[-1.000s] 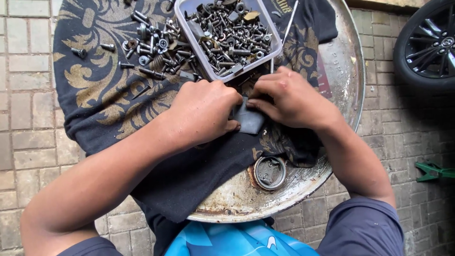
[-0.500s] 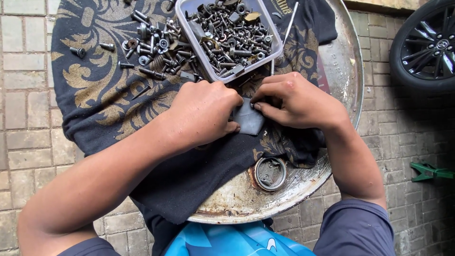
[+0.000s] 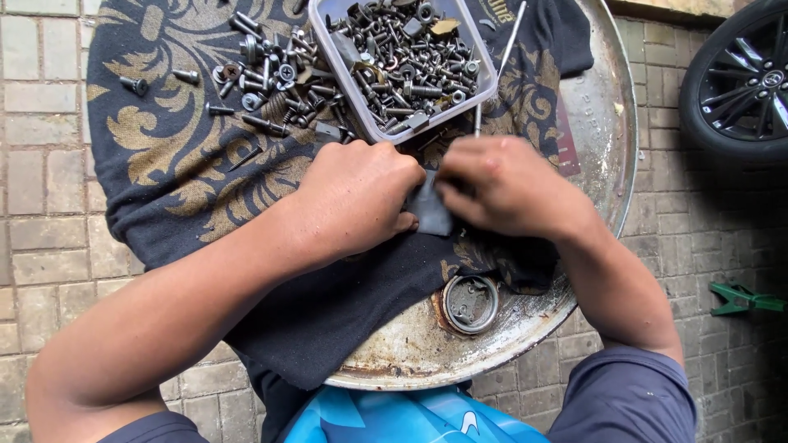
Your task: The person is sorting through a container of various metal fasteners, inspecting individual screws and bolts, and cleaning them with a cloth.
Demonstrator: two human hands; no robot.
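Observation:
My left hand (image 3: 361,197) and my right hand (image 3: 505,184) meet over a small flat dark grey piece (image 3: 431,215), both pinching it between thumbs and fingers. They work above a black cloth with a gold pattern (image 3: 176,156) spread on a round rusty metal drum lid (image 3: 603,164). Just beyond my knuckles stands a clear plastic tub (image 3: 406,61) full of screws and bolts. A thin metal rod (image 3: 497,70) runs from the tub's right side down toward my right hand.
Loose bolts and washers (image 3: 271,78) lie on the cloth left of the tub. A round metal cap (image 3: 470,303) sits on the lid below my hands. A car wheel (image 3: 739,78) stands at the right, a green clamp (image 3: 743,298) on the brick paving.
Both hands stay together on the grey piece, with only small shifts of the fingers. The tub and loose bolts have not moved.

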